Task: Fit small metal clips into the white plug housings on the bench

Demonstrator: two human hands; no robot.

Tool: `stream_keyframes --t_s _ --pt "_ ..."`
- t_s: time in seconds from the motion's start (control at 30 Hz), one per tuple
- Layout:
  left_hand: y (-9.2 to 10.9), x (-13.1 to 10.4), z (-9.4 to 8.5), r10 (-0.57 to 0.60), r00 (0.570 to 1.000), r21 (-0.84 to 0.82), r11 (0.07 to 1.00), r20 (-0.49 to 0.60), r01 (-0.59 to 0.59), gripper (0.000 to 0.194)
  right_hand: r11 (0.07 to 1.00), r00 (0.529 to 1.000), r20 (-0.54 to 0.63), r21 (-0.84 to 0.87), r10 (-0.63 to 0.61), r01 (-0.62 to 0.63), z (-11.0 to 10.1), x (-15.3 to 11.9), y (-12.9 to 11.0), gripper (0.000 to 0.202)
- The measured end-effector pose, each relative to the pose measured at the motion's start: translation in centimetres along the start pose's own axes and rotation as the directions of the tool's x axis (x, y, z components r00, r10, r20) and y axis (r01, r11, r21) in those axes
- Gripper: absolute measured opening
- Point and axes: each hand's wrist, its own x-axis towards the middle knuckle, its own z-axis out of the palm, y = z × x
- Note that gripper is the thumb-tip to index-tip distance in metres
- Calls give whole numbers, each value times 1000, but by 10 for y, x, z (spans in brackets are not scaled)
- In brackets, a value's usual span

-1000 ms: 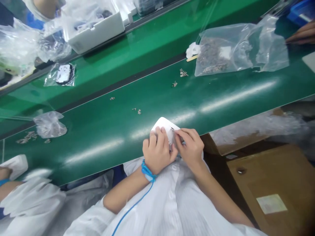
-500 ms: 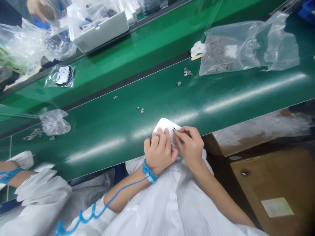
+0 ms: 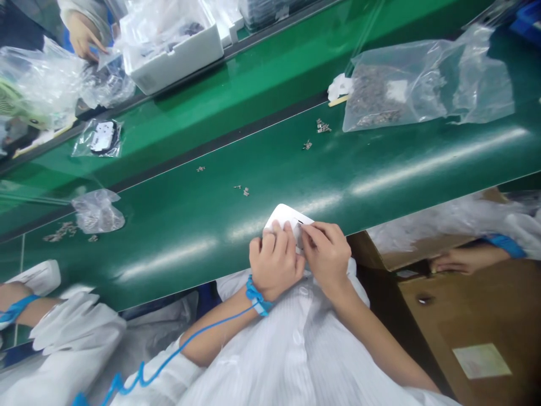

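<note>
Left-hand grip (image 3: 276, 262) curls over a smooth, round-cornered white casing (image 3: 281, 215), clasping it at the centre of the frame, by the counter's near edge. Right-hand grip (image 3: 326, 252) is drawn in, thumb and forefinger close together beside a thin dark slot (image 3: 300, 222) in the casing; whether they pinch a small part, I cannot tell. A blue wrist strap (image 3: 258, 297) with a partly coiled cord circles the left wrist.

Green and glossy, the counter (image 3: 177, 220) slants across the frame, streaked with reflected light. Small silvery metal pieces (image 3: 323, 126) lie in loose clusters above the casing. At upper right, a crinkled clear bag (image 3: 431, 84) bulges with similar bits; a smaller clear pouch (image 3: 98, 211) sits at left. Farther up, a black-and-white part (image 3: 103, 137) lies in thin film, below a matte white box (image 3: 181, 59) heaped with plastic wrapping.

Co-workers' hands show at upper left (image 3: 84, 39), far left (image 3: 14, 296) and right (image 3: 459, 260), the last above a brown cardboard box (image 3: 469, 316) bearing a pale label (image 3: 482, 361).
</note>
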Motion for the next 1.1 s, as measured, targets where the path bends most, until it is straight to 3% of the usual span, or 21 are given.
stream_keyframes --t_s 0.17,0.37,0.53,0.93,1.1 --pt "-1 -1 1 16 1000 3 1000 -24 -15 59 998 998 44 51 -37 35 -1 0 4 19" --pt "-4 -1 2 35 999 -9 999 -6 -35 60 988 996 8 123 90 -91 -6 10 3 14" --pt "-5 1 1 89 995 64 994 -37 -86 57 991 993 46 75 110 -114 -6 11 -1 11" --pt "-4 1 1 122 988 156 982 -97 -106 54 1000 1000 23 0 16 -16 2 6 1 9" --pt "-3 3 -1 115 992 127 986 -60 -107 56 991 999 28 134 16 -20 -3 6 4 9"
